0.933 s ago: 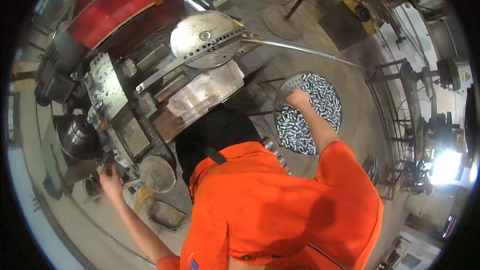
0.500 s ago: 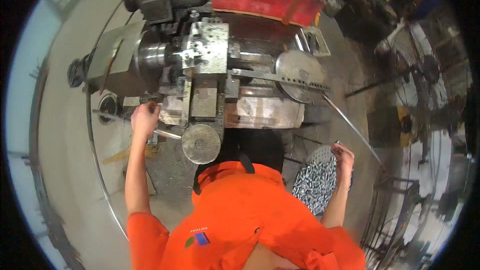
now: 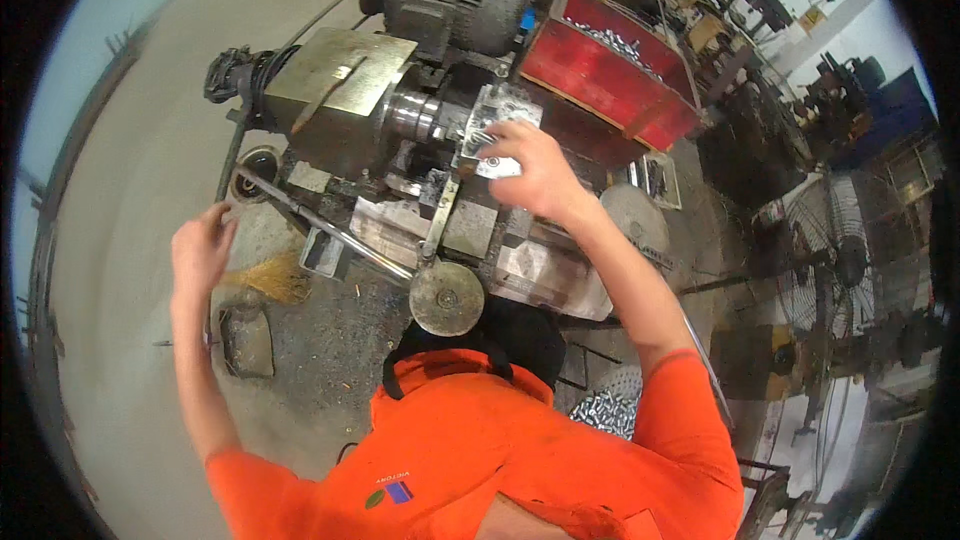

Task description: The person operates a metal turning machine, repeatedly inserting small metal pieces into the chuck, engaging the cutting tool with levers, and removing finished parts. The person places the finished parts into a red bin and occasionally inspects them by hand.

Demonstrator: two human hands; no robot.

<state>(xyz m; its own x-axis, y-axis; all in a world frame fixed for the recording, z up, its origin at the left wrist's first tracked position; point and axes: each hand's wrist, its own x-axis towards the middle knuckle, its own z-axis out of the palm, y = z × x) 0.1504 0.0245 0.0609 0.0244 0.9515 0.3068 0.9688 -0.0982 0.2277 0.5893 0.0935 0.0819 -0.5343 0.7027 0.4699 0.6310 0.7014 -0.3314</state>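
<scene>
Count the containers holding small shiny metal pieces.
2: the red bin at upper right, and the perforated container lower down, partly hidden by the person's orange clothing. Others may be hidden in the background clutter.

Wire-caged fan (image 3: pixel 850 252) at right, yellow broom (image 3: pixel 276 281) at left.

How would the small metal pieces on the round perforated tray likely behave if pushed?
The small metal pieces look short and cylindrical, so a loose one would probably roll. Their bright sheen suggests stiff, perhaps slippery metal. Heaped loosely on the round perforated tray, they would likely shift against each other.
</scene>
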